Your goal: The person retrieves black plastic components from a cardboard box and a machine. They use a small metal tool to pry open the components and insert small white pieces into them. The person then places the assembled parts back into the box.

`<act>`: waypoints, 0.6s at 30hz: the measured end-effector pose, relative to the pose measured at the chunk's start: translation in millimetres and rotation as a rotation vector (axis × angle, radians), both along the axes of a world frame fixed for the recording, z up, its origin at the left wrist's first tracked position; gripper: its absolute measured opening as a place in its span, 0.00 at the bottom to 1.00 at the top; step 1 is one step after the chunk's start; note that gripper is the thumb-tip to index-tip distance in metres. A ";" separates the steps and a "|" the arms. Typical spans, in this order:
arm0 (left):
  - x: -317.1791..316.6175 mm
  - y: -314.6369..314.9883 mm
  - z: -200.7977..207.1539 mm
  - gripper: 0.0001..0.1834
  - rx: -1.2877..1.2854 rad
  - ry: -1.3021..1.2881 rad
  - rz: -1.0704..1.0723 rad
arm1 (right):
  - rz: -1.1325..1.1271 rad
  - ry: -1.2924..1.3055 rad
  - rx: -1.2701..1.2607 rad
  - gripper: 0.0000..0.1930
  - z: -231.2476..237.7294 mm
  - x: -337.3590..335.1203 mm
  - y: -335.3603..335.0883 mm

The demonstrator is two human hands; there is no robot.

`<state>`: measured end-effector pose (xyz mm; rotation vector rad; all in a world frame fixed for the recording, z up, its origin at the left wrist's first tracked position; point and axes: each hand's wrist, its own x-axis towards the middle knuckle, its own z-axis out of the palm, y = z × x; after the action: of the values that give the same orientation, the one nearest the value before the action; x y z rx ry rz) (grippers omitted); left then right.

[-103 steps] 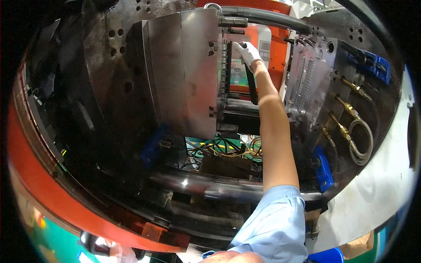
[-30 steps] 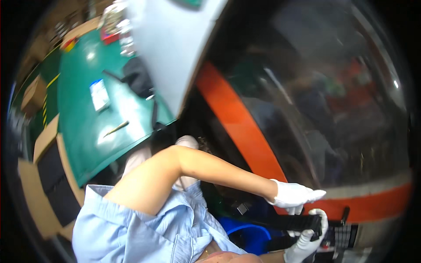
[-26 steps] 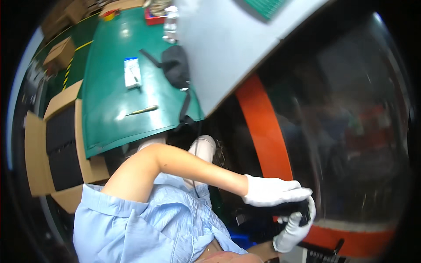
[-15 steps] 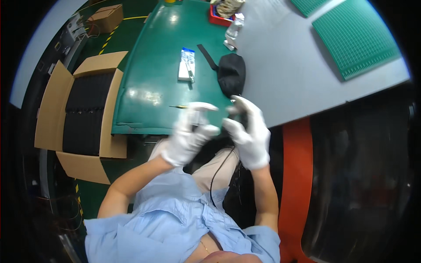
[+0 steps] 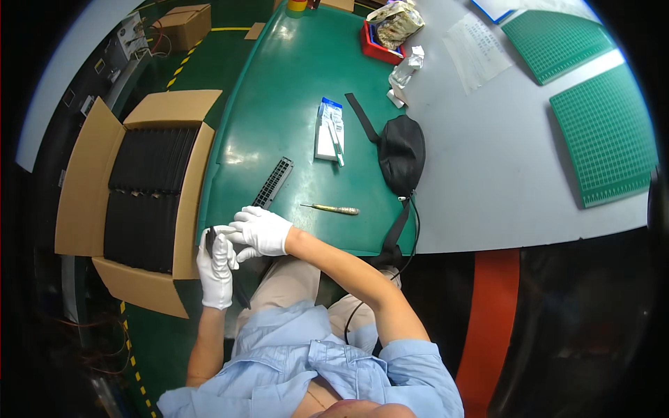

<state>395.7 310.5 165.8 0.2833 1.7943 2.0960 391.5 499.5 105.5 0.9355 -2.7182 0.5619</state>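
Both my hands wear white gloves and meet at the left front corner of the green-topped table [image 5: 233,184]. My left hand [image 5: 217,272] is closed on a thin black piece [image 5: 211,240], mostly hidden by the fingers. My right hand [image 5: 261,230] reaches across to it, its fingers bent at the left fingertips; what they grip, if anything, is hidden. Just beyond the right knuckles, a dark slotted strip [image 5: 274,182] extends over the tabletop, its near end behind the glove. To the right lies a thin screwdriver [image 5: 335,208] with a yellowish handle.
An open carton [image 5: 182,209] of black flat pieces stands at left. On the table are a small white-and-blue box [image 5: 325,145] with a pen-like tool on it, a black pouch [image 5: 403,155], and a red bin [image 5: 376,47]. Green cutting mats [image 5: 605,139] lie on the grey surface at right.
Both hands have moved left and come together; they were apart over the table's front edge. The slotted strip now shows on the table's left side. The view has shifted.
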 end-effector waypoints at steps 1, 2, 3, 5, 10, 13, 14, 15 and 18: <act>-0.3 7.4 -4.7 0.23 0.029 -0.060 -0.026 | -0.048 0.021 -0.052 0.22 14.9 4.6 11.8; -0.9 8.0 -7.7 0.20 0.050 -0.113 -0.026 | -0.071 0.047 -0.114 0.21 26.9 3.1 19.2; -1.0 9.7 -5.8 0.20 0.037 -0.155 -0.021 | -0.280 -0.121 -0.023 0.21 37.5 -0.6 32.3; -0.4 14.9 -6.6 0.18 0.052 -0.182 -0.041 | -0.748 -0.148 0.021 0.21 40.2 0.4 69.9; 2.5 42.1 2.6 0.23 -0.008 -0.180 -0.193 | -1.524 -0.344 0.097 0.28 10.9 5.7 162.4; 3.9 52.9 2.9 0.22 0.007 -0.196 -0.235 | -1.517 -0.529 0.017 0.24 -2.7 7.5 179.7; 4.2 55.3 3.5 0.22 -0.007 -0.192 -0.245 | -1.514 -0.567 -0.017 0.23 -8.0 8.5 183.2; 3.7 56.1 1.7 0.22 -0.016 -0.198 -0.243 | -1.506 -0.511 -0.019 0.23 -10.6 10.6 179.5; 2.3 57.9 -5.4 0.22 -0.038 -0.216 -0.243 | -1.602 -0.467 -0.106 0.26 -12.0 22.9 174.7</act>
<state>398.0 368.5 160.4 0.2414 1.5867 1.8464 414.4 674.2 93.5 -1.5028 -2.6430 0.4992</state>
